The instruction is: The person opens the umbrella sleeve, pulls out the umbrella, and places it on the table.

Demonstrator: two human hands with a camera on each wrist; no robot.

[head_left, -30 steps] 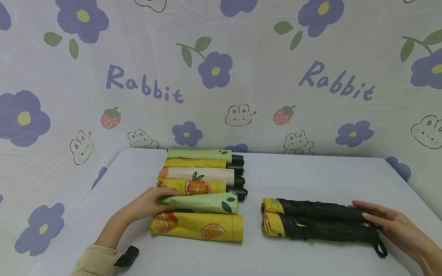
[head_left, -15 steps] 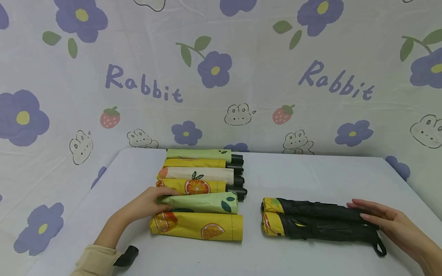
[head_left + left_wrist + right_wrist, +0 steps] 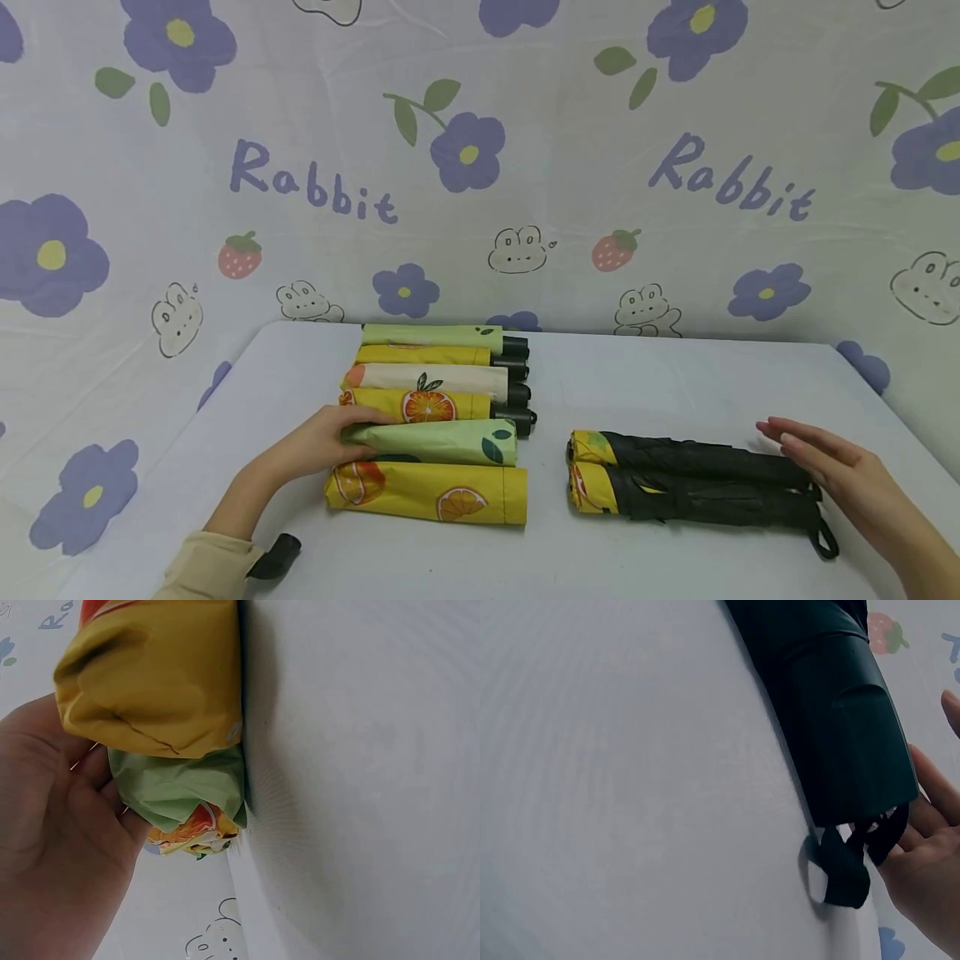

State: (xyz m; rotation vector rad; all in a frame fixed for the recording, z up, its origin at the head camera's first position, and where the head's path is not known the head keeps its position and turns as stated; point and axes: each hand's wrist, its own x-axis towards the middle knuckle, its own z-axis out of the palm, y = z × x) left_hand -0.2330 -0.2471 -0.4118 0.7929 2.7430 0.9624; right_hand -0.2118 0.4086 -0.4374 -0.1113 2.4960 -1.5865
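My left hand [image 3: 324,437] holds the left end of a pale green umbrella sleeve [image 3: 450,442], thumb on the near side and fingers over the far side. In front of it lies a yellow sleeve with orange slices [image 3: 420,493]; no handle shows on either. In the left wrist view, the yellow sleeve's end [image 3: 150,682] partly covers the green one [image 3: 180,784]. My right hand [image 3: 847,471] hovers with straight fingers by the handle end of two folded black umbrellas [image 3: 705,458], apart from them. A wrist loop [image 3: 845,874] hangs from the nearer umbrella's handle [image 3: 847,742].
Behind the green sleeve, several sleeved umbrellas [image 3: 431,377] lie in a row, black handles [image 3: 517,393] pointing right. All rest on a white table [image 3: 675,383]. A flower-and-rabbit cloth [image 3: 570,183] hangs behind it. A black piece [image 3: 276,557] sticks out by the left cuff.
My right hand has lifted off the far black umbrella, its fingers rising up and away. The left hand and the umbrellas have stayed put.
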